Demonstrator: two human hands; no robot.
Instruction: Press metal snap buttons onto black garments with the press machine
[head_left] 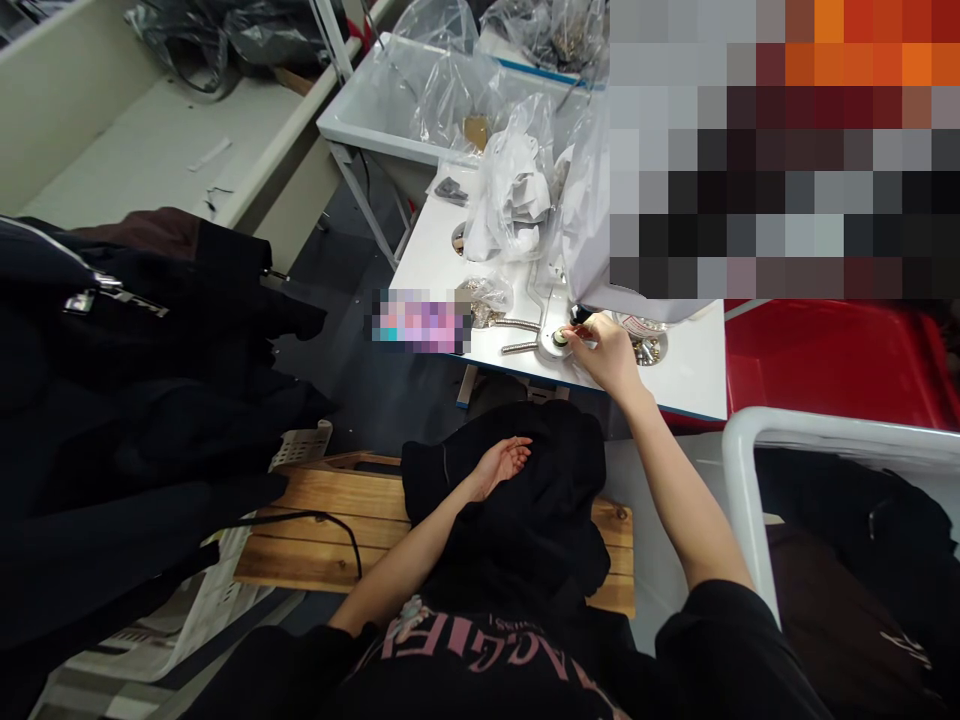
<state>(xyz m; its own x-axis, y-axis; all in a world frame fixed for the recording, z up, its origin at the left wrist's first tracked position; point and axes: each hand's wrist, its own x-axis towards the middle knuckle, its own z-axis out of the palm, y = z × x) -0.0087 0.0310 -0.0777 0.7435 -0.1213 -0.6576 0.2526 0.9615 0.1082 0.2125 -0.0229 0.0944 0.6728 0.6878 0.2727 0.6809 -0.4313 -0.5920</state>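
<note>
My right hand (pixel 604 352) reaches to a white button-press machine (pixel 556 306) on the white table. Its thumb and fingers are pinched together at the machine's round base, by a small greenish and dark disc (pixel 560 337). Whatever the fingertips hold is too small to make out. Two metal springs (pixel 517 324) stick out to the left of the base. On the black cloth over my lap (pixel 559 480) lies my left hand (pixel 504 466), palm turned up, fingers loosely curled with nothing in them.
Metal pieces in a clear bag (pixel 484 297) and in a round recess (pixel 647 350) flank the machine. A blurred phone-like object (pixel 422 325) lies at the table's left edge. Dark garments hang left (pixel 112 400) and fill a white bin (pixel 750 480) at right. A red tub (pixel 840 370) stands behind.
</note>
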